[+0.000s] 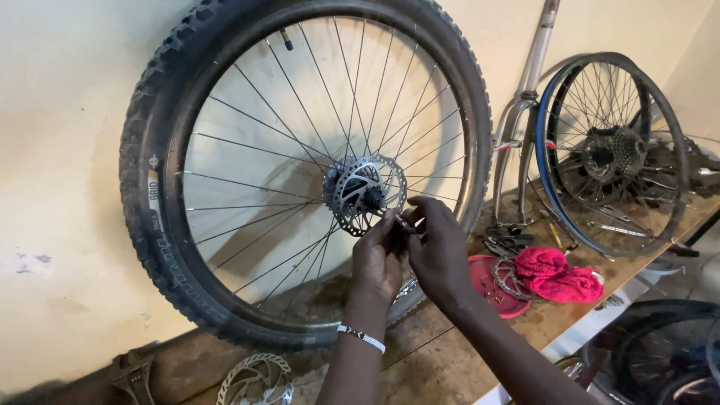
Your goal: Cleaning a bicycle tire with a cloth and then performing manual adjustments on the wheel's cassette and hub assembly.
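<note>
At a cluttered wooden workbench (442,352) set against a cream wall, the fingertips (396,217) of two bare hands meet just below the hub of a bicycle wheel (300,172). The left hand (377,259), a beaded band on its wrist, has thumb and forefinger closed narrowly around a small metal part (403,221), too small to identify. The right hand (437,251) curls in beside it, fingers drawn together and touching the same part from the other side; whether it grips the piece or only steadies it cannot be told.

The part sits just beside the lower right edge of the brake disc (365,192), a silver perforated rotor fixed at the centre of the wheel. The wheel stands upright on the bench and leans against the wall, its knobby black tyre wrapped around a dark rim and thin spokes.

To the right of the hands lies a red round lid (487,281) holding small bits of hardware, with a loose rotor (513,279) resting partly on it and a bunched pink cloth (555,274) touching that. Farther right a second wheel (611,154) with a blue rim and a rear gear cluster leans beside a grey metal fork (525,112). At the bench's near left edge lie another disc (256,379) and a dark wrench (131,371).
</note>
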